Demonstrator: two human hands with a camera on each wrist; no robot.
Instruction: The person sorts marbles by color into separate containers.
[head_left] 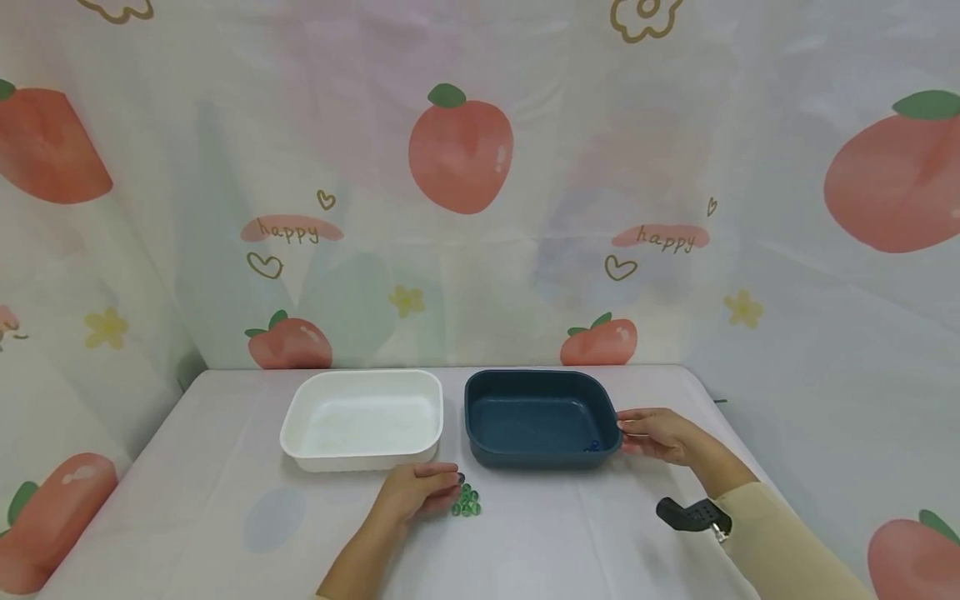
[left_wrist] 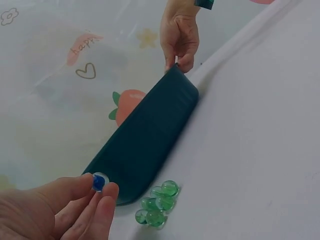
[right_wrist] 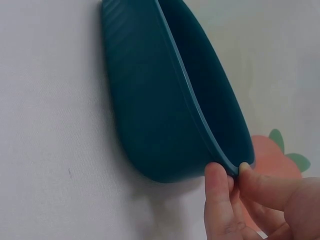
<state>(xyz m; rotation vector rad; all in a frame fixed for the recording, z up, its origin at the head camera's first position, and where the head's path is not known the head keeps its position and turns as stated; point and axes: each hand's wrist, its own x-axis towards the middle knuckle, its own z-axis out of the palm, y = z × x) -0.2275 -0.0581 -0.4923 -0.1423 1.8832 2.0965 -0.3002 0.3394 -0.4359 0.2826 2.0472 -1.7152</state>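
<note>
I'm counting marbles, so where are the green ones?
In the head view, the green marbles lie right of the left hand, in front of the navy tray.

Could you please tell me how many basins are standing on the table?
2: the white basin on the left, and the blue basin on the right, gripped by the right hand.

I can see a cream sleeve (head_left: pixel 787 546) ending behind the person's right hand (head_left: pixel 660 435), and a black strap (head_left: pixel 684 515) with a shiny silvery piece (head_left: pixel 720 533) at its cuff (head_left: pixel 731 505).
</note>
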